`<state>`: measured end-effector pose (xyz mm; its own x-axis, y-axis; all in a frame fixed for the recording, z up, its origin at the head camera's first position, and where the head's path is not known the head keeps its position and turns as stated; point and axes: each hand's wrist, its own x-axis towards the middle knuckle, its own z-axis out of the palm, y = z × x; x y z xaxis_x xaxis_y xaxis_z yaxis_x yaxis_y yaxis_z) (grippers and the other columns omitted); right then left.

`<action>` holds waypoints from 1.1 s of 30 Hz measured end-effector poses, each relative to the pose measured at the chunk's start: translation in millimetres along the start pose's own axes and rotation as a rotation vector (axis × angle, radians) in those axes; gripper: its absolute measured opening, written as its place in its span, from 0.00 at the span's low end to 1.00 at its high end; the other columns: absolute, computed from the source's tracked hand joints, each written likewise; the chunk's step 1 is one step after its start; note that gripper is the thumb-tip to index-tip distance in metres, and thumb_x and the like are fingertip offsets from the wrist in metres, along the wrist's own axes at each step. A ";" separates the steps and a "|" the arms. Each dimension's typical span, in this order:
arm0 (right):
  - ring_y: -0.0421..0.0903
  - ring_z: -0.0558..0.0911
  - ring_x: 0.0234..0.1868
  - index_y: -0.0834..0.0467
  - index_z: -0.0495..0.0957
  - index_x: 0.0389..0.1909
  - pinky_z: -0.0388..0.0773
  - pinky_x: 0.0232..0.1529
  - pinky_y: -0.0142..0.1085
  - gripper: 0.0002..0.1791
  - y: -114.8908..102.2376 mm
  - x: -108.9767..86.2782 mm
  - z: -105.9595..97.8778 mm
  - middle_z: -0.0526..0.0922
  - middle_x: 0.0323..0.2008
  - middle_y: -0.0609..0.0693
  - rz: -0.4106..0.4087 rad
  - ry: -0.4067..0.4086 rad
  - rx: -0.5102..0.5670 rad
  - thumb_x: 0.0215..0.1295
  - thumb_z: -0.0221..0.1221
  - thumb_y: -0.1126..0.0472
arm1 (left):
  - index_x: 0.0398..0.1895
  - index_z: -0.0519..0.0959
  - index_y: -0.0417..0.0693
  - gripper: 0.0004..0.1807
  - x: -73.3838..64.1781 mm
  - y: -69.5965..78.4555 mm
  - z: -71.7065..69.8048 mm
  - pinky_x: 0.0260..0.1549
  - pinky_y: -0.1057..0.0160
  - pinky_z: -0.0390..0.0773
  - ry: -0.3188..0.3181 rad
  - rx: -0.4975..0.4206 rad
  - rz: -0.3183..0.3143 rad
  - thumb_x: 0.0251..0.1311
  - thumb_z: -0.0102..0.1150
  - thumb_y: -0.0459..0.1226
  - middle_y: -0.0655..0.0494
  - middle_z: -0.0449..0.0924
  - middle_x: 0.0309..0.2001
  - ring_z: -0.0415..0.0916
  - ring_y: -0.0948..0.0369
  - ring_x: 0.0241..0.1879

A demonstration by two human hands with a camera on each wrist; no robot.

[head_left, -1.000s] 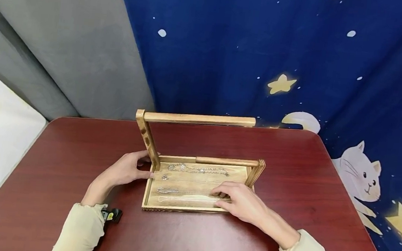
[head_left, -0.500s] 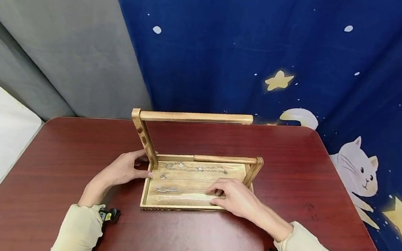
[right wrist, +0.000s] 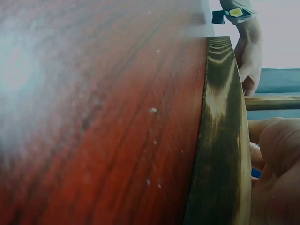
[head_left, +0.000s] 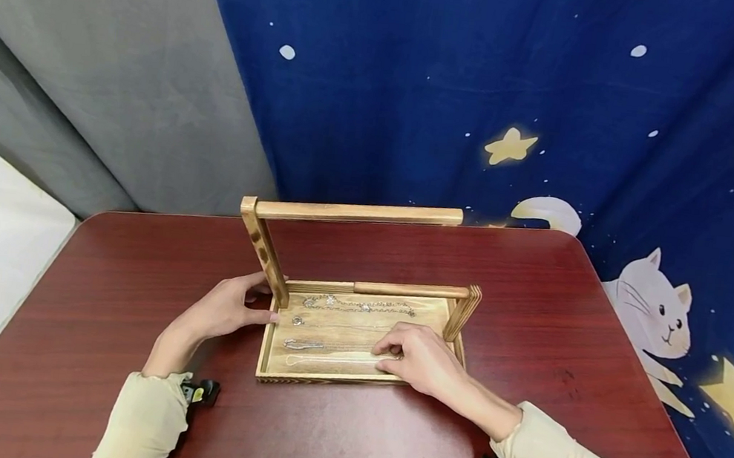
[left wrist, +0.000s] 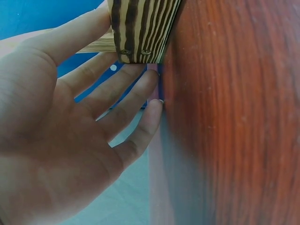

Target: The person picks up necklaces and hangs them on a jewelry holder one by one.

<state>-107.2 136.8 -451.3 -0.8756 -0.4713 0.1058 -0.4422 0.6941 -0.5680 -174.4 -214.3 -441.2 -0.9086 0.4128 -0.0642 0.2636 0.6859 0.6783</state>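
A wooden tray point(head_left: 268, 353) with a raised handle bar stands on the table. Four thin necklaces would be too many to list singly: several silvery necklaces lie lengthwise in it, among them an ornate chain point(head_left: 365, 307) at the back and a fine chain point(head_left: 326, 361) at the front. My left hand point(head_left: 224, 311) is at the tray's left end, thumb at the rim, fingers extended behind the post; the left wrist view shows the fingers point(left wrist: 112, 98) straight. My right hand point(head_left: 423, 358) bends its fingers over the right part of the front necklaces. I cannot tell whether it pinches one; its fingertips hide the chains there.
The tray's left post point(head_left: 263, 255) and top bar point(head_left: 358, 214) rise above the back of the tray. A shorter right post point(head_left: 462, 314) stands close behind my right hand. Beyond the dark red table point(head_left: 134, 272) hang grey and blue curtains point(head_left: 388, 89).
My right hand has slid slightly left along the front necklaces. The left hand stays at the tray's left end. The whole head view has shifted a little.
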 end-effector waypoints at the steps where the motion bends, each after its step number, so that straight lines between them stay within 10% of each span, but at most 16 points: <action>1: 0.35 0.79 0.32 0.46 0.89 0.35 0.74 0.34 0.31 0.08 -0.4 0.2 1.1 0.82 0.32 0.36 0.008 0.004 -0.012 0.53 0.74 0.55 | 0.61 0.76 0.46 0.31 0.1 0.0 0.2 0.54 0.47 0.74 0.000 0.000 0.000 0.55 0.74 0.43 0.49 0.82 0.49 0.78 0.51 0.53; 33: 0.29 0.70 0.23 0.40 0.84 0.20 0.68 0.27 0.30 0.08 -6.8 10.6 14.8 0.73 0.22 0.29 0.174 0.020 -0.033 0.49 0.75 0.54 | 0.63 0.75 0.44 0.32 0.6 -1.5 0.8 0.54 0.46 0.73 0.004 0.006 -0.018 0.56 0.73 0.44 0.46 0.82 0.51 0.78 0.49 0.55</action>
<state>-110.6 119.0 -458.4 -0.9430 -0.3318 0.0250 -0.2898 0.7820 -0.5518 -175.2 -214.6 -442.9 -0.9147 0.3974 -0.0734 0.2489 0.6971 0.6723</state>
